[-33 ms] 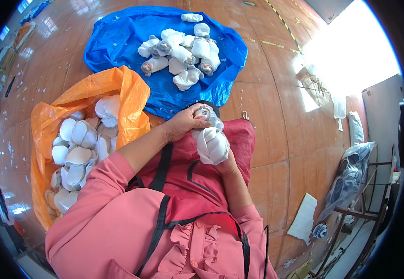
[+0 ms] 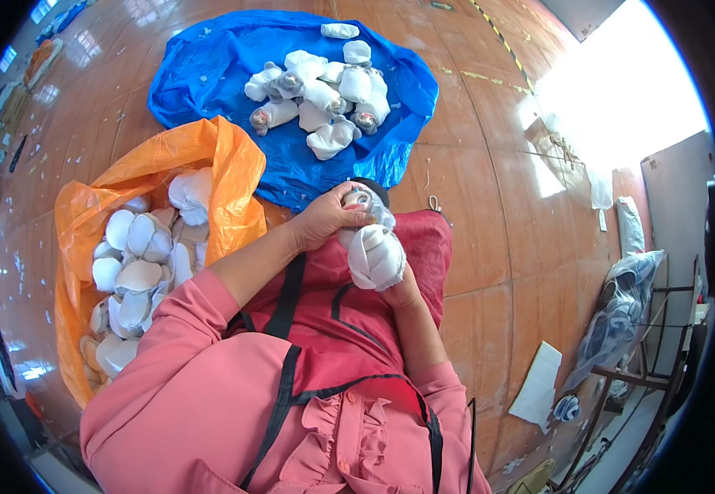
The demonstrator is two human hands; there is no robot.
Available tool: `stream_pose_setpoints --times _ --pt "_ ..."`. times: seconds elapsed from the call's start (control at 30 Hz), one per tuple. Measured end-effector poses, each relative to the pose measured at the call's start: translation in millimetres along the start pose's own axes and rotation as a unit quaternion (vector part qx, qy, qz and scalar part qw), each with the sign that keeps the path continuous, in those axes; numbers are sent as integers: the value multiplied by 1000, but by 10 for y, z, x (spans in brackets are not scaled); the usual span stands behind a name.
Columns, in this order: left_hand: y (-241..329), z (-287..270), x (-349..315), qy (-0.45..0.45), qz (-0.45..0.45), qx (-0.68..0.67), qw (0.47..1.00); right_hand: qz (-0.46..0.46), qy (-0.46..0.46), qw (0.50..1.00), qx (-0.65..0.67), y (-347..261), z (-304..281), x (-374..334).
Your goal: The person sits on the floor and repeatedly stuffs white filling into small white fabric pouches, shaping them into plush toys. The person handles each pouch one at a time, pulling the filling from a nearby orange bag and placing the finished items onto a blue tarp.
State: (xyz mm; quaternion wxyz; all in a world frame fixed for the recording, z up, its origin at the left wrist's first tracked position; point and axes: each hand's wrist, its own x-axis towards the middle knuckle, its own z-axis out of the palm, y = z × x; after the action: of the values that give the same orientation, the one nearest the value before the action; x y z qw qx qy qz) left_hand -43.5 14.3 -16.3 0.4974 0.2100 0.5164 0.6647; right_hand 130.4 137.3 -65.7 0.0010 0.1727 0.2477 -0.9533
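Observation:
A soft white bundle [image 2: 375, 259] of overlapping petal-like pads hangs over my lap, with a grey fuzzy doll-like end [image 2: 365, 206] at its top; its exact kind is unclear. The thumb and fingers of my left hand [image 2: 324, 221] close on that grey end. Around the lower white part, from the right, comes my right hand [image 2: 405, 292]; its fingers are mostly hidden behind the bundle. Beneath both hands lies a dark red apron [image 2: 427, 243] with black edging. Similar white and grey bundles [image 2: 324, 95] rest in a pile ahead.
The pile lies on a blue sheet [image 2: 209, 66]. At my left, an open orange sack [image 2: 238, 165] holds several white and beige oval pads [image 2: 139, 276]. Tiled floor [image 2: 472, 198] surrounds me. On the right are a white flat piece [image 2: 536, 385], a clear plastic bag [image 2: 621, 300] and a metal frame [image 2: 637, 375].

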Motion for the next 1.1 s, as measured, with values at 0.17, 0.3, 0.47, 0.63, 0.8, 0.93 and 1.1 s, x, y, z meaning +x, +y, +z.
stream_pose_setpoints --times 0.17,0.3,0.47,0.63,0.8,0.93,1.1 --pt "105 110 -78 151 109 391 901 -121 138 957 -223 138 -214 69" --pt "185 160 -151 181 151 563 792 -228 183 914 -279 -27 6 -26" --pt "171 220 -114 222 100 585 774 -186 114 906 -363 48 381 -95" --pt "124 121 -70 252 34 524 813 -285 114 789 -532 141 443 -18" --pt "34 65 -71 273 -18 458 846 -292 125 693 -648 137 479 4" --pt "-62 18 -50 289 -36 396 871 -233 139 630 -728 94 581 -15" --pt "-80 11 -42 282 -55 363 886 -195 112 578 -785 114 585 19"
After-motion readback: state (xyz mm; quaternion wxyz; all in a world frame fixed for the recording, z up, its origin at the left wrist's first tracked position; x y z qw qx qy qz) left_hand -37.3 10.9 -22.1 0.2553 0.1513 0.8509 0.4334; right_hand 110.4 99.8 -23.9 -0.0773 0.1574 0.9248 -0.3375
